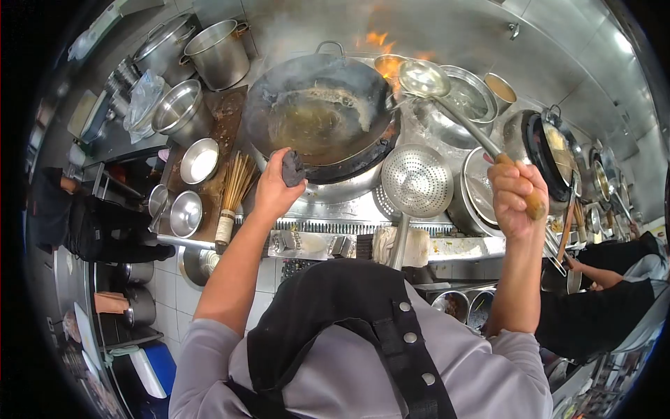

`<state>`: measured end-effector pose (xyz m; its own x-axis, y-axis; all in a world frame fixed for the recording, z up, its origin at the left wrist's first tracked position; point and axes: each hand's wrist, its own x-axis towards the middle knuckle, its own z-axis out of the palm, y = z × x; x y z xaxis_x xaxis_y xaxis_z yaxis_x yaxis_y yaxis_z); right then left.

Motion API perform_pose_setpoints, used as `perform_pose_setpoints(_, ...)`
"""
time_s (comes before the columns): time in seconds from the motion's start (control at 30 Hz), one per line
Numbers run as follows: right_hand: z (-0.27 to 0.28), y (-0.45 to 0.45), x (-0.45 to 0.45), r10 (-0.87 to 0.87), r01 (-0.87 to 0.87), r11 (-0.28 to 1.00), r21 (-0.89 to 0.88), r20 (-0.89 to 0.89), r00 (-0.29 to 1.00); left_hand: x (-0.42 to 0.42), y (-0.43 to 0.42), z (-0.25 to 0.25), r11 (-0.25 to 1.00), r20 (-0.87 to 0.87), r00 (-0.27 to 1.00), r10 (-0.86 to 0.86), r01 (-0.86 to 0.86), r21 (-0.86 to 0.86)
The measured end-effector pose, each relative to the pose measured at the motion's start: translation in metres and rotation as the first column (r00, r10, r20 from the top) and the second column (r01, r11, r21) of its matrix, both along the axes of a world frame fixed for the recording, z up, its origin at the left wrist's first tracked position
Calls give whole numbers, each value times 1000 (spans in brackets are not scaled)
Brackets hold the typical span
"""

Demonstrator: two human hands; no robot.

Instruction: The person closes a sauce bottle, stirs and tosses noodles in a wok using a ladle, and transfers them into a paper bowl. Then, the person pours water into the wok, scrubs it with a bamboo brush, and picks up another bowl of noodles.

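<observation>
Tiles (167, 297) show low on our left, then a steel stove counter (478, 246) runs across, metal wall (453, 35) behind. Containers: tall steel pot (223, 70), small bowl (188, 179) that looks white inside, big wok (272, 91) with shallow brownish liquid (307, 129), and further right a can (507, 105) of tan liquid. Other stuff: bamboo brush (239, 183) left of the wok, then our left hand (276, 188) pinching some dark lump (294, 167) (can't tell what) at the near rim. Flames (378, 40) flare behind. A perforated skimmer (419, 178) lies just right. Our right hand (518, 199) is fisted around the ladle (424, 78), bowl raised past the wok's right edge, handle blocking part of a basin (472, 94). Far right: a co-worker's forearm (600, 274).
</observation>
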<state>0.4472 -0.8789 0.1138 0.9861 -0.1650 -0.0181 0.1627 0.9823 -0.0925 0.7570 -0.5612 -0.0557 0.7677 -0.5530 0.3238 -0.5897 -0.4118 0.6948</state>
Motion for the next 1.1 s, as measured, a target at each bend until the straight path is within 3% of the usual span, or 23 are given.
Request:
perform_pose_setpoints(0.13,16,35,-17,41,-50,995,-89,-101,994,1,0,-2,999,-47,999,-10,9,-37)
perform_pose_setpoints(0.2,24,46,-25,78,-141,951,-277,-226,971,-1,0,-1,999,-43,999,4,-5,-37)
perform_pose_setpoints(0.27,38,56,-31,49,-139,945,-295,-292,955,-3,-1,1,999,-39,999,13,-14,-34)
perform_pose_setpoints(0.33,49,64,-32,-23,-158,892,-423,-393,919,-6,-3,0,987,-177,984,-7,-22,-160)
perform_pose_setpoints(0.4,48,65,-25,-51,-144,887,-438,-403,914,-5,-6,-8,982,-207,978,-35,-5,-187)
perform_pose_setpoints(0.47,41,67,-14,-159,-194,691,-697,-408,899,-7,-7,-6,981,-138,990,-9,-18,-191)
perform_pose_setpoints(0.5,30,74,-8,-165,-190,692,-696,-410,897,-6,-7,-7,984,-113,994,1,-22,-179)
perform_pose_setpoints(0.57,-9,90,2,-446,-154,261,-953,-260,857,-8,-4,-12,981,-142,990,-22,-6,-194)
perform_pose_setpoints(0.6,-30,98,0,-445,-149,262,-954,-256,858,-5,-2,-12,975,-165,986,-35,-2,-220)
perform_pose_setpoints(0.67,-75,126,-11,-669,-123,126,-984,-176,722,1,0,-20,955,-182,977,-107,50,-293)
perform_pose_setpoints(0.73,-108,156,-37,-691,-210,228,-951,-310,653,5,1,-19,945,-170,975,-142,82,-317)
perform_pose_setpoints(0.77,-132,174,-51,-754,-270,138,-953,-277,596,7,3,-12,955,-253,956,-150,74,-289)
perform_pose_setpoints(0.87,-199,215,-92,-876,-531,-196,-825,-95,472,10,13,-3,938,-193,952,-238,174,-299)
perform_pose_setpoints(0.93,-229,245,-101,-901,-608,-191,-770,-108,421,11,31,-12,907,-245,920,-305,202,-369)
perform_pose_setpoints(1.0,-254,265,-104,-902,-715,-87,-694,-250,352,8,64,-25,901,-89,953,-289,239,-362)
perform_pose_setpoints(1.07,-254,285,-95,-919,-783,-114,-612,-234,317,0,118,-31,886,-204,921,-331,229,-402)
perform_pose_setpoints(1.1,-257,285,-92,-932,-798,-286,-531,-38,359,7,148,-40,891,-335,861,-382,247,-380)
